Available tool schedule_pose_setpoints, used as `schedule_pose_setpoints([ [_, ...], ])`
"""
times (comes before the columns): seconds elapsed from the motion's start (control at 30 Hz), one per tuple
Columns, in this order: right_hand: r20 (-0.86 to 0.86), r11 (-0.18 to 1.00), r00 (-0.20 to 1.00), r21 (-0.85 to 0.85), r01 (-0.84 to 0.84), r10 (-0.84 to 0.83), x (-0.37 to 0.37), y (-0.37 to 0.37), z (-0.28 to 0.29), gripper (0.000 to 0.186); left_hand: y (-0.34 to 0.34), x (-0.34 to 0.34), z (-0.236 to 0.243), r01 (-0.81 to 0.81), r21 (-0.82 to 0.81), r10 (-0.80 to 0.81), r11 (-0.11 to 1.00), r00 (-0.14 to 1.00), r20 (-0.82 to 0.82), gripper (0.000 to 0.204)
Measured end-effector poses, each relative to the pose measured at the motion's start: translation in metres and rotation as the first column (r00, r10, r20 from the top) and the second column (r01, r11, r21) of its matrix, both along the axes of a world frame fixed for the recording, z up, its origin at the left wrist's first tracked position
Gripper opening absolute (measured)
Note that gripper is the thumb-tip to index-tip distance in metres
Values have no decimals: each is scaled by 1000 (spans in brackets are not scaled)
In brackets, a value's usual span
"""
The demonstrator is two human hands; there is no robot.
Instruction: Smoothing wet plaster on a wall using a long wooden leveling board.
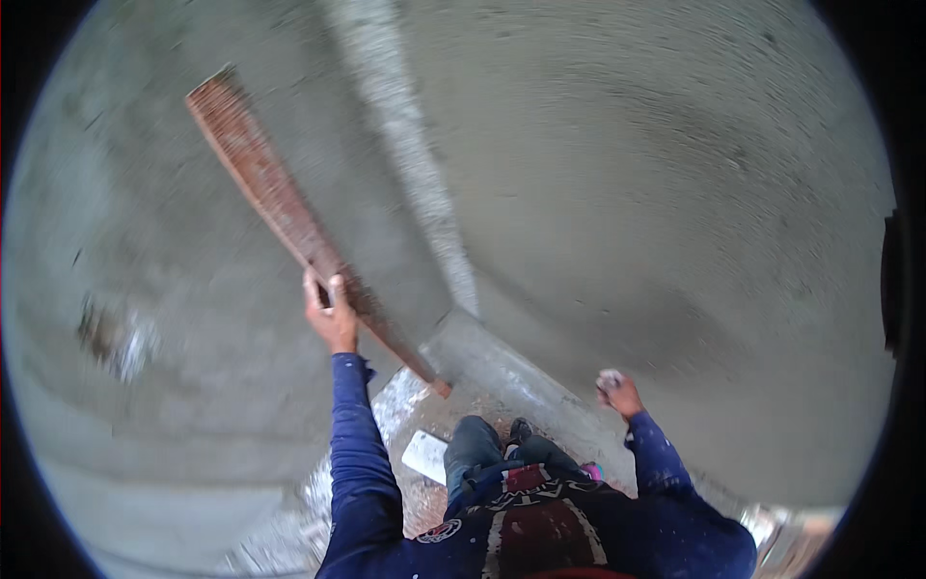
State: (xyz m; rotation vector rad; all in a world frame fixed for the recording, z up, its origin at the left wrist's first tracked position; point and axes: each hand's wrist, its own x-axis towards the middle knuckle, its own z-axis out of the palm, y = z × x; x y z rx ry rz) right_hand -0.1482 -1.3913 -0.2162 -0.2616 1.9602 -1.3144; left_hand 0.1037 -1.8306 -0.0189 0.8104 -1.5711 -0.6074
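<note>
My left hand (333,314) grips a long reddish-brown wooden board (275,198) near its middle. The board slants from the upper left down to the centre, where its lower end lies near a pale ledge. Grey smears of cement coat its face. Off to the right, my right hand (619,394) is closed in a fist, apart from the board. Its knuckles look whitish, and whatever may be inside the fingers is hidden. Around both hands spread broad grey cement surfaces (598,174), slightly blurred.
A rough pale strip (410,145) runs from the top down to a corner by the light grey ledge (502,357). A white flat piece (425,456) lies beside my legs, and something pink (593,471) on their other side. A rough shiny patch (121,338) marks the left surface.
</note>
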Motion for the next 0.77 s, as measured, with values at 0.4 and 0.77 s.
schedule_pose_setpoints([
  [0.4, -328, 570, 822, 599, 562, -465, 154, 108, -132, 27, -69, -113, -19, 120, -16, -111, 993, 951, 289, 48],
  [0.77, 209, 602, 943, 798, -11, -260, 490, 45, -164, 43, -103, -92, -69, 34, -41, -14, 999, 908, 419, 76],
])
